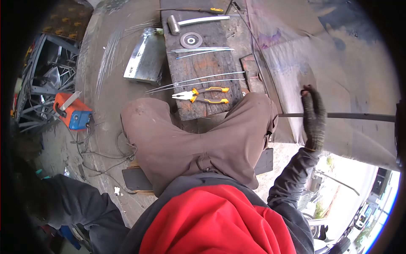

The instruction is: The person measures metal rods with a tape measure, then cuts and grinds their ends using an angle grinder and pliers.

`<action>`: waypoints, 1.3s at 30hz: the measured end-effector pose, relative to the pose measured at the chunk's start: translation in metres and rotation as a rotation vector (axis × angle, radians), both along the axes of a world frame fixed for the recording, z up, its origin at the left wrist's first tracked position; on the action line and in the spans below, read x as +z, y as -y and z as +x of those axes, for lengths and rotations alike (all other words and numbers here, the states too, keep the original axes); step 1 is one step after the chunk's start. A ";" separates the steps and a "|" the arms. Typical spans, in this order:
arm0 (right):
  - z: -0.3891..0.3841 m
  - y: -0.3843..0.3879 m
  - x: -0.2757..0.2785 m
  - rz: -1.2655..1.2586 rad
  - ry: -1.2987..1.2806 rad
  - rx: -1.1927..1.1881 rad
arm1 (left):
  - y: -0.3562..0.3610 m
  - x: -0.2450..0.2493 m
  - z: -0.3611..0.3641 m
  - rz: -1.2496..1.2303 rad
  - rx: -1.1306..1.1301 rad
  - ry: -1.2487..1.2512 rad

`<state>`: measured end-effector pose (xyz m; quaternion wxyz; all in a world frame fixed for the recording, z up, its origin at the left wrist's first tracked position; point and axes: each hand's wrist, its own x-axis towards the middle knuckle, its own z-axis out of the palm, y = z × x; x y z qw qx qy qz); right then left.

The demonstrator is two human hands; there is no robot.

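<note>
My right hand (314, 112), in a dark knit glove with bare fingertips, is raised at the right. Its fingers are stretched out, and it appears in front of a dark strip (359, 117) across a large stained sheet (351, 80); contact cannot be made out. My left sleeve (84, 207) runs to the lower left, where dark shadow hides the hand. Between my knees, combination pliers (201, 95) with orange and black handles lie on a worn wooden plank (203, 67). Thin metal rods (203, 80), a grinding disc (191, 40) and a hammer (196, 21) also lie there.
A bent metal sheet piece (146, 55) sits left of the plank. More thin rods (111, 59) are scattered on the floor. An orange and blue welding machine (74, 112) with cables (99, 156) stands at the left, near a metal frame (38, 84). A yellow-handled tool (215, 10) lies at the far end.
</note>
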<state>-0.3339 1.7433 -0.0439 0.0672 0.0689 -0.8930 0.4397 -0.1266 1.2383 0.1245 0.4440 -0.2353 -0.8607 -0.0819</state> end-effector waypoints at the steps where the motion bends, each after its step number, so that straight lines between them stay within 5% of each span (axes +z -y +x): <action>1: 0.008 -0.021 -0.045 0.110 0.144 -0.023 | -0.004 -0.002 -0.007 -0.005 -0.021 -0.003; 5: 0.069 -0.014 -0.126 0.069 0.336 -0.158 | -0.003 -0.006 -0.024 0.000 -0.099 0.015; 8: 0.088 -0.017 -0.151 -0.073 0.206 -0.181 | 0.008 -0.023 -0.036 0.100 -0.147 0.091; 11: 0.109 -0.011 -0.136 -0.228 0.272 -0.266 | -0.002 -0.068 -0.052 0.350 -0.160 0.395; 16: 0.152 -0.014 -0.133 -0.402 0.348 -0.328 | -0.124 -0.127 -0.118 0.618 -0.278 0.990; 18: 0.166 -0.010 -0.108 -0.198 0.322 -0.311 | -0.148 -0.163 -0.139 0.700 -0.343 1.225; 26: 0.182 -0.027 -0.122 -0.065 0.498 -0.244 | -0.321 -0.227 -0.193 0.336 -0.739 1.072; 29: 0.182 -0.028 -0.141 0.087 0.272 -0.172 | -0.376 -0.273 -0.202 0.318 -0.825 1.195; 34: 0.163 -0.019 -0.160 0.376 0.349 -0.244 | -0.379 -0.288 -0.196 0.119 -0.653 1.089; 37: 0.150 -0.008 -0.114 0.569 0.459 -0.193 | -0.382 -0.293 -0.212 0.130 -0.595 1.129; 39: 0.138 -0.019 -0.148 0.537 0.282 -0.151 | -0.388 -0.296 -0.223 -0.002 -0.414 1.278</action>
